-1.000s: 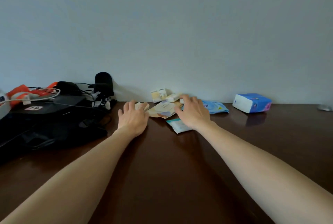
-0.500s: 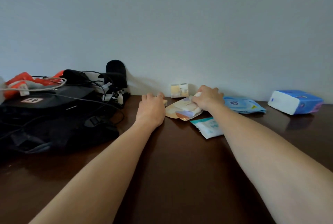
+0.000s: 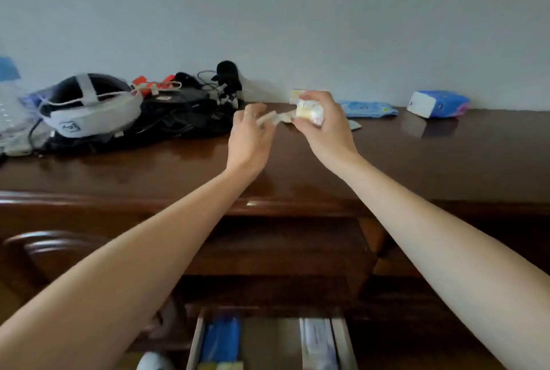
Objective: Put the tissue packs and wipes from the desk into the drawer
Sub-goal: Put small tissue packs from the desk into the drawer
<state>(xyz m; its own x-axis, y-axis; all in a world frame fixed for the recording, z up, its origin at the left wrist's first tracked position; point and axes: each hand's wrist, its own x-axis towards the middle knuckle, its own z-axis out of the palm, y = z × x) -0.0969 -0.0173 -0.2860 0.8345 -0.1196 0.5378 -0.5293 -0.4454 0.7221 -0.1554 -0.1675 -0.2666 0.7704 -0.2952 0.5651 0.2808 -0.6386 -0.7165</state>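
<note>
My right hand (image 3: 323, 128) is lifted above the dark wooden desk (image 3: 416, 161) and grips a small pale yellow tissue pack (image 3: 309, 112). My left hand (image 3: 248, 139) pinches a thin beige packet (image 3: 268, 117) beside it. On the desk behind lie a blue wipes pack (image 3: 369, 108), a blue and white tissue pack (image 3: 439, 103) at the right, a small pale box (image 3: 297, 93) by the wall, and a teal-edged sachet (image 3: 354, 124) mostly hidden by my right hand. Below the desk edge, an open drawer (image 3: 268, 343) shows blue and white items inside.
A black bag with cables (image 3: 178, 113) and a white and black headset (image 3: 89, 104) take up the desk's left side. A clear bottle with a blue cap (image 3: 7, 93) stands at the far left. A curved chair back (image 3: 44, 247) sits at the lower left.
Both hands have lifted off the desk, each now holding a packet. The view has pulled back and tilted down, so the desk front and the open drawer now show.
</note>
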